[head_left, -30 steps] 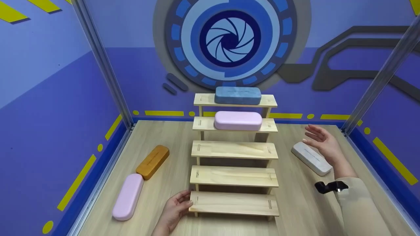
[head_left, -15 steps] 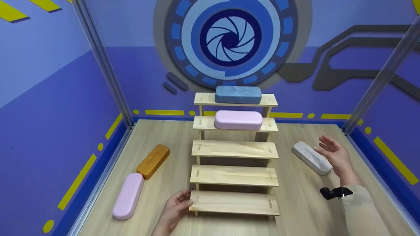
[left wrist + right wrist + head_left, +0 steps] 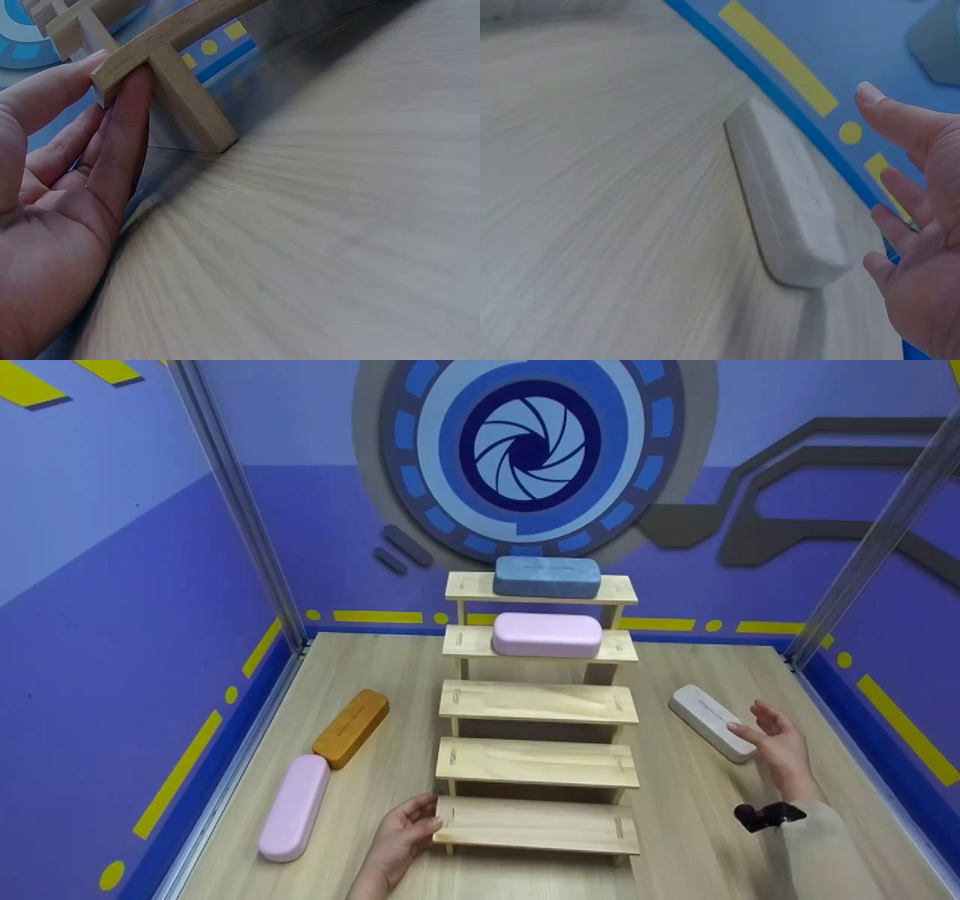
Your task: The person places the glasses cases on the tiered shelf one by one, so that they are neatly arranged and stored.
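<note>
With thumb above and fingers below, my left hand (image 3: 397, 841) (image 3: 64, 176) pinches the left end of the lowest board of a stepped wooden display rack (image 3: 536, 825) (image 3: 191, 97). My right hand (image 3: 784, 754) (image 3: 922, 217) hovers at the near end of a pale grey glasses case (image 3: 712, 723) (image 3: 784, 195), its fingers loosely spread and holding nothing. The right wrist view shows a gap between hand and case. On the rack's top board lies a blue glasses case (image 3: 547, 577); a pink glasses case (image 3: 547, 635) lies one board lower.
On the table's left side, an orange-brown glasses case (image 3: 351, 729) lies slanted, its near end against another pink glasses case (image 3: 295, 810). Blue printed panels (image 3: 300, 525) close off the back and sides. Metal posts (image 3: 240, 510) stand at the corners.
My right hand has moved back toward me and slightly right, from above the grey glasses case to beside its near end. The left hand keeps its place on the rack.
</note>
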The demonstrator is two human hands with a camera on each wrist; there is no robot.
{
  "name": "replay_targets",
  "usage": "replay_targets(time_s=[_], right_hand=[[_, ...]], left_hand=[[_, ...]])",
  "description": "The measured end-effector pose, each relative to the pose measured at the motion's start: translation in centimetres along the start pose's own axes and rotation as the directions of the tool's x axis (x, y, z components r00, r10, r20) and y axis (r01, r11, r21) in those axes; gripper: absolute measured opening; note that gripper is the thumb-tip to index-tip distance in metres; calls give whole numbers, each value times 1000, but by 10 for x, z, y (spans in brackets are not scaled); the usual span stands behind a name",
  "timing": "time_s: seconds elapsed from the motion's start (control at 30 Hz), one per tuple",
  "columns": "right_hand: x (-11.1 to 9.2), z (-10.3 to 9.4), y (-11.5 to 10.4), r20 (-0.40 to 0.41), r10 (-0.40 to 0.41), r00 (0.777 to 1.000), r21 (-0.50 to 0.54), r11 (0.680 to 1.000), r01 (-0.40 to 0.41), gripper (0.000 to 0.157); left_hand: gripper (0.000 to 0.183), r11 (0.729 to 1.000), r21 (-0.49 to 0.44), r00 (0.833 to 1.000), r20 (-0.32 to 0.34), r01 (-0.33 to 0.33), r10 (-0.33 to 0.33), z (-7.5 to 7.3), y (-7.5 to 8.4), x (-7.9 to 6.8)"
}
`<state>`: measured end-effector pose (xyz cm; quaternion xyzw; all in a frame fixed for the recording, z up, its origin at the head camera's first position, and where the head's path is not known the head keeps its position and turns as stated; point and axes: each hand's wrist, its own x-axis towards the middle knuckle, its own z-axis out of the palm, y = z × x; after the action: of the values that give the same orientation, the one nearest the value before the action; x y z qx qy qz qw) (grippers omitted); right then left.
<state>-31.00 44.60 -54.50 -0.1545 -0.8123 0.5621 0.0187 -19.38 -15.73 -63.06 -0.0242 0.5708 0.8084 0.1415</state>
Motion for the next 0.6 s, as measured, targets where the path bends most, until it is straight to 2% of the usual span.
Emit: replay_targets(time_s=[0.13,0.37,0.6], right_hand=[[0,3,11,2,20,1000,27,999,-20,102],[5,5,25,5,49,999,-4,999,-49,107],[10,7,35,-25,104,994,-15,994,-104,109]], left_hand=[[57,1000,2,1000,1,1,-1,-1,-1,1],[55,1000,-3,1000,1,-12,12,-1,-1,1],[55,1000,-2,1000,-3,-9,9,-1,-1,1]])
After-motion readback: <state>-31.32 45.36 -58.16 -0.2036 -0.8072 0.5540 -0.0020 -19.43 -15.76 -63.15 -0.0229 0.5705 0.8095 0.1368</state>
